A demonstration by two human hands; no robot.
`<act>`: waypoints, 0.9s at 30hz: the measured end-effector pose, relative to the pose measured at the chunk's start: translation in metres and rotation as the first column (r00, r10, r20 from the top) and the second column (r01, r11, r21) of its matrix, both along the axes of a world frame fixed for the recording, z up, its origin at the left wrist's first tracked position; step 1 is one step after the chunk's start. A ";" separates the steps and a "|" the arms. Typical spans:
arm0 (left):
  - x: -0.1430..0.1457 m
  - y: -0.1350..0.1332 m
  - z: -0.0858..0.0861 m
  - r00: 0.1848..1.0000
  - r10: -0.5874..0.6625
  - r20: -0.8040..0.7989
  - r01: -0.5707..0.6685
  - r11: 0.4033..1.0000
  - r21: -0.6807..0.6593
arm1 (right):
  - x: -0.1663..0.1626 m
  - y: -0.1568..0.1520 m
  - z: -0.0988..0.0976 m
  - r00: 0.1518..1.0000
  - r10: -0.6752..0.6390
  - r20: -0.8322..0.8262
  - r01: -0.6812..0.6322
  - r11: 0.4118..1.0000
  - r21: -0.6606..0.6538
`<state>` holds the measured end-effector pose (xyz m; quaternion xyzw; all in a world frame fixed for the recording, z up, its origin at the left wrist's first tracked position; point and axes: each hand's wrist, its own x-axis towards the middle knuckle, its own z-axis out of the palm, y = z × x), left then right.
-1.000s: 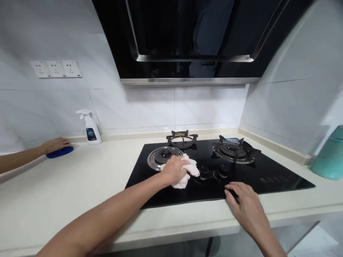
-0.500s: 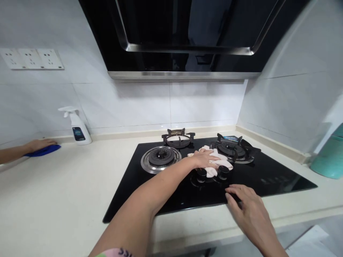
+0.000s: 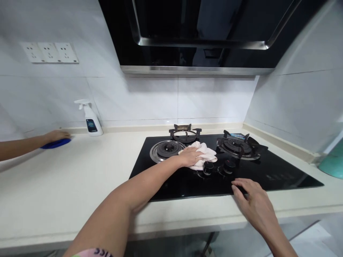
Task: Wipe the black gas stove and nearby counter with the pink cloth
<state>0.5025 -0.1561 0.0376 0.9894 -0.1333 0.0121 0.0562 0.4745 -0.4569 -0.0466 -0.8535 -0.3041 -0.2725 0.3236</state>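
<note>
My left hand (image 3: 190,157) presses a crumpled pale pink cloth (image 3: 205,153) onto the black glass gas hob (image 3: 187,189). The cloth lies between the two burners, touching the rim area of the left burner (image 3: 167,149) and just behind the left control knob (image 3: 208,167). Part of the cloth is hidden under my palm. Over the hob's front edge rests my right hand (image 3: 253,200), with nothing in it, its fingers loosely bent and the thumb apart. The right knob (image 3: 229,166) is just beyond its fingertips.
A detached pan support (image 3: 184,135) stands at the hob's back. The right burner (image 3: 238,147) has its support on. Another person's hand (image 3: 56,135) holds a blue cloth (image 3: 56,144) on the counter, near a white spray bottle (image 3: 93,123). The range hood (image 3: 198,70) hangs overhead.
My left hand has slid the pink cloth leftward across the hob, away from the right burner and toward the left one. My right hand stays by the front edge. The view has shifted slightly.
</note>
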 end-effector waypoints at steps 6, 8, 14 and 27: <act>-0.052 0.002 0.004 0.999 0.034 0.002 -0.034 0.999 0.015 | 0.003 -0.002 -0.002 1.000 0.005 -0.006 -0.005 1.000 -0.024; -0.069 0.001 0.005 0.999 0.042 -0.001 -0.042 0.999 0.015 | 0.003 -0.002 -0.002 1.000 -0.001 -0.009 0.001 0.999 -0.037; -0.113 0.005 0.000 0.999 0.031 0.036 -0.030 0.999 -0.015 | 0.001 -0.002 -0.001 1.000 -0.012 -0.022 0.011 0.999 -0.042; -0.207 0.047 0.007 0.991 0.123 0.049 -0.120 0.990 -0.077 | 0.004 -0.006 -0.005 0.998 0.010 -0.057 -0.011 1.000 -0.028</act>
